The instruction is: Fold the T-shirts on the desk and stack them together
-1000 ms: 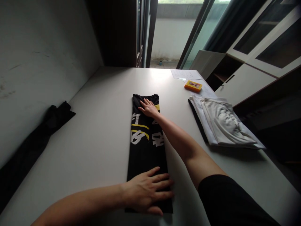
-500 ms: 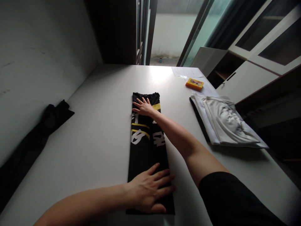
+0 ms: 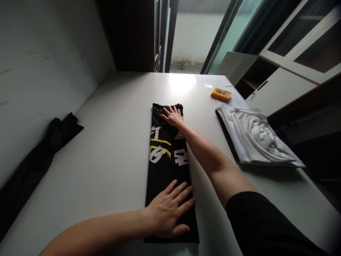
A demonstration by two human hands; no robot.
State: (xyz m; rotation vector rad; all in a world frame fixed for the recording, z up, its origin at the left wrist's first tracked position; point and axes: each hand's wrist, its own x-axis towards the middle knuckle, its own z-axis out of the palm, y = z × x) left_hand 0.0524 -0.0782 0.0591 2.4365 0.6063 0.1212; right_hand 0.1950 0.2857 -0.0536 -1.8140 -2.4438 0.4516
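Observation:
A pair of black shorts, folded into a long narrow strip, lies lengthwise on the white table in the middle of the head view. White lettering and yellow stripes cross it, and its far end has a gathered edge like an elastic waistband. My right hand rests flat with fingers spread on that far end, covering part of the print. Near the hem, my left hand lies palm down on the cloth, fingers apart and pointing right. Neither hand grasps anything.
On the right of the table is a stack of folded white and black clothes. Behind it sit an orange-yellow box and paper sheets. Dark cloth lies along the left wall. Cabinets stand at right.
My right hand has slid to the right across the far end of the shorts, uncovering more lettering. That end has shifted slightly right. My left hand has moved only a little.

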